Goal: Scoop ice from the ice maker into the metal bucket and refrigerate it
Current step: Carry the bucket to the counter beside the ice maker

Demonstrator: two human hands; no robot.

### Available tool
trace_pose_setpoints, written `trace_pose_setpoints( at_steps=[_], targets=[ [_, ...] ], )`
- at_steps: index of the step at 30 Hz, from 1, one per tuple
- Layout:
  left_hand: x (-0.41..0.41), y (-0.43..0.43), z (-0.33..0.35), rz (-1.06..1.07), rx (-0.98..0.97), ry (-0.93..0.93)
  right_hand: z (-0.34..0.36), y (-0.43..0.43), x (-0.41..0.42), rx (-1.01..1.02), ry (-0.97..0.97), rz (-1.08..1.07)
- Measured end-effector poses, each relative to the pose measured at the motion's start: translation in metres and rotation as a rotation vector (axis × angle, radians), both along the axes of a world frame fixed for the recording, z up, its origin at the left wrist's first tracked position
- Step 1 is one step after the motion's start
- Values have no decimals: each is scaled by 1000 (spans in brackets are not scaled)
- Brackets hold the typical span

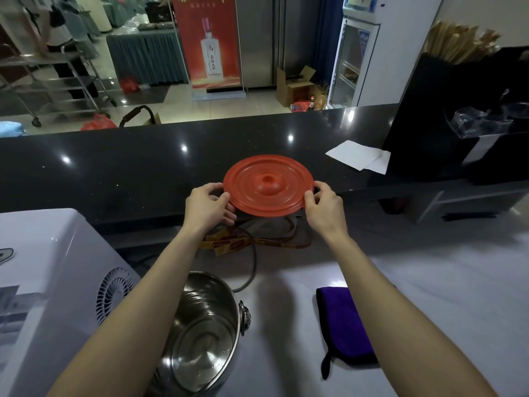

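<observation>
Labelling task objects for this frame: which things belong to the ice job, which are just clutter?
Job: red lid, gripped at its rim by left hand and right hand; empty metal bucket; white machine, likely the ice maker.
Clutter: purple cloth; white paper; yellow straps.

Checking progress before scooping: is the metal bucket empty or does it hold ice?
Empty: the metal bucket shows its bare shiny bottom, no ice.
</observation>
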State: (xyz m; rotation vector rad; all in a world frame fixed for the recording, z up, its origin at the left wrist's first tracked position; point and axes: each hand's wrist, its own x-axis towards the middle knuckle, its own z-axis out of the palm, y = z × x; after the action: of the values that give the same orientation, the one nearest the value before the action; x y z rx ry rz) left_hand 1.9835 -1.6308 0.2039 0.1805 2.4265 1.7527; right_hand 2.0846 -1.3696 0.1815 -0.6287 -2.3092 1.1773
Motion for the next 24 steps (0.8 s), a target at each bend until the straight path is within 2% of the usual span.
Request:
trace_pose_setpoints(
  at_steps=[6,12,24],
  targets=[
    [8,-12,2,35,-61,7,2,4,13,-44,-4,-3],
    [27,-28,15,35,-40,80,24,-1,36,-30,64,20],
    [106,-104,51,83,-128,262,75,-73,85,43,203,356]
  ],
)
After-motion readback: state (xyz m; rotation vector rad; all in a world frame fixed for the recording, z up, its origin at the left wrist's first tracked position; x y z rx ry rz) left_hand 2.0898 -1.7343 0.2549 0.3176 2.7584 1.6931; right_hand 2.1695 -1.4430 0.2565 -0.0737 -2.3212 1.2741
